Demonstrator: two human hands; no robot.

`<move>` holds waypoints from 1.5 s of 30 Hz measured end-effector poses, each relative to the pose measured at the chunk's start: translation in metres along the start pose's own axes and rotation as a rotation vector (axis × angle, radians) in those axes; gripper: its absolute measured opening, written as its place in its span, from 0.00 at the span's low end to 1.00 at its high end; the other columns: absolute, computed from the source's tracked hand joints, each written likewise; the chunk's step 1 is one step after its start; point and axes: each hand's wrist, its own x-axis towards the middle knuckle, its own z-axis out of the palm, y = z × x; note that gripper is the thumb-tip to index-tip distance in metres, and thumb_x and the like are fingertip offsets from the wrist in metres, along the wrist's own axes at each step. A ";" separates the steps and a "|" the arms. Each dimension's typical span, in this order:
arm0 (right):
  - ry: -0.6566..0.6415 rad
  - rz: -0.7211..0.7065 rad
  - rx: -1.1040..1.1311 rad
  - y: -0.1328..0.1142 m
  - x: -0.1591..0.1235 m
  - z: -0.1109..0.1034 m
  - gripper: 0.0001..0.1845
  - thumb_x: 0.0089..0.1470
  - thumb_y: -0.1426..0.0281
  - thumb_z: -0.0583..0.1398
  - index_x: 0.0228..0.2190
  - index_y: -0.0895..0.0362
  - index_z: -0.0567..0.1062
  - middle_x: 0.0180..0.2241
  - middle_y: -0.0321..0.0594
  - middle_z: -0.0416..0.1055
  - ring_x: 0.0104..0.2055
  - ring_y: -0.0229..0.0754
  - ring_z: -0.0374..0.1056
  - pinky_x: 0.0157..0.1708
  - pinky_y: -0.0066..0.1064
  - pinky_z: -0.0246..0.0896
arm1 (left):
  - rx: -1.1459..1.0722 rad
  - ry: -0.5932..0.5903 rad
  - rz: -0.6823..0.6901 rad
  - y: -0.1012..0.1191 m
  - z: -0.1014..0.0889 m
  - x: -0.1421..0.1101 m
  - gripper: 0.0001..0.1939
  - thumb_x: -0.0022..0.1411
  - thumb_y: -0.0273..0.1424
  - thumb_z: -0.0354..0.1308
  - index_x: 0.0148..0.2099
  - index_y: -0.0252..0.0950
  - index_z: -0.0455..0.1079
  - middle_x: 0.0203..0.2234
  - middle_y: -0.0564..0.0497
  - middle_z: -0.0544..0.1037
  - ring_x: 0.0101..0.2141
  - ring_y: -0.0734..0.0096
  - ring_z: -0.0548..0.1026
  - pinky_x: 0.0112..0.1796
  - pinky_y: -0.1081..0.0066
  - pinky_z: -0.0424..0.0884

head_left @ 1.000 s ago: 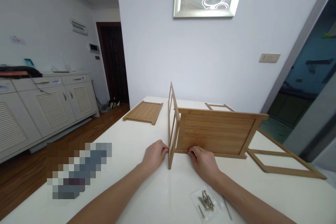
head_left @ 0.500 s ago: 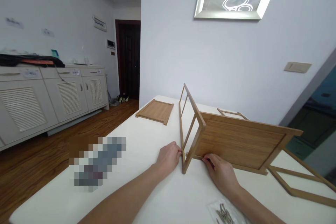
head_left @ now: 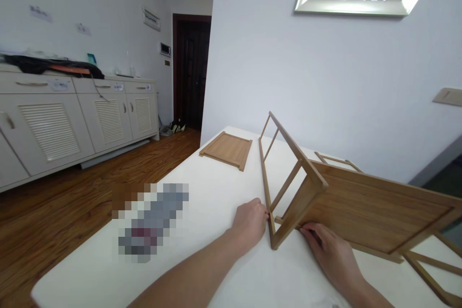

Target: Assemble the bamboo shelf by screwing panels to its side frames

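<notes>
Head view: taking 12 o'clock as the far side of the white table [head_left: 202, 236], an open wooden frame [head_left: 294, 211] stands tilted between the hands, and a wooden panel [head_left: 364, 209] stands on its long edge at 2 o'clock, one end brought up to the frame. The left hand [head_left: 250, 225] has its fingers curled nearly closed, seemingly pinching the frame's lower bar; the right hand [head_left: 332, 254] pinches the panel's bottom rail near that same corner, thumb and fingers almost together. Judging by this, the pair is aligned, but whether anything fastens it I cannot tell. Left apart and unjoined: a flat panel [head_left: 229, 150] at 11 o'clock, a far frame [head_left: 332, 158] at 1 and a lying frame [head_left: 436, 263] at 3.
</notes>
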 end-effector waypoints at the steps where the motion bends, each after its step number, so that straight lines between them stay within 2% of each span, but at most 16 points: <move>1: 0.005 -0.004 0.000 0.000 0.000 0.000 0.18 0.63 0.57 0.50 0.32 0.52 0.75 0.30 0.37 0.78 0.29 0.41 0.75 0.29 0.30 0.69 | -0.001 0.000 0.004 -0.001 0.000 0.000 0.17 0.67 0.32 0.46 0.42 0.40 0.78 0.38 0.48 0.77 0.38 0.64 0.76 0.38 0.69 0.68; 10: 0.025 -0.031 -0.002 -0.005 0.005 -0.004 0.17 0.62 0.57 0.52 0.32 0.52 0.75 0.29 0.37 0.79 0.27 0.40 0.75 0.27 0.28 0.69 | 0.017 -0.011 0.023 -0.004 0.002 0.003 0.17 0.67 0.32 0.45 0.41 0.39 0.77 0.38 0.48 0.76 0.37 0.64 0.76 0.36 0.69 0.68; 33: 0.018 -0.025 0.004 -0.001 0.002 0.000 0.17 0.62 0.58 0.52 0.33 0.52 0.75 0.30 0.36 0.78 0.29 0.40 0.75 0.29 0.28 0.70 | 0.052 0.005 0.018 -0.002 0.002 0.002 0.17 0.67 0.32 0.45 0.40 0.38 0.77 0.37 0.47 0.76 0.36 0.65 0.76 0.35 0.69 0.68; 45: -0.018 0.028 0.030 -0.006 0.003 -0.004 0.19 0.62 0.57 0.50 0.31 0.52 0.76 0.30 0.39 0.79 0.30 0.42 0.76 0.30 0.31 0.71 | 0.014 -0.007 0.016 0.000 0.002 0.002 0.17 0.67 0.32 0.46 0.41 0.40 0.78 0.37 0.48 0.77 0.37 0.66 0.76 0.37 0.70 0.67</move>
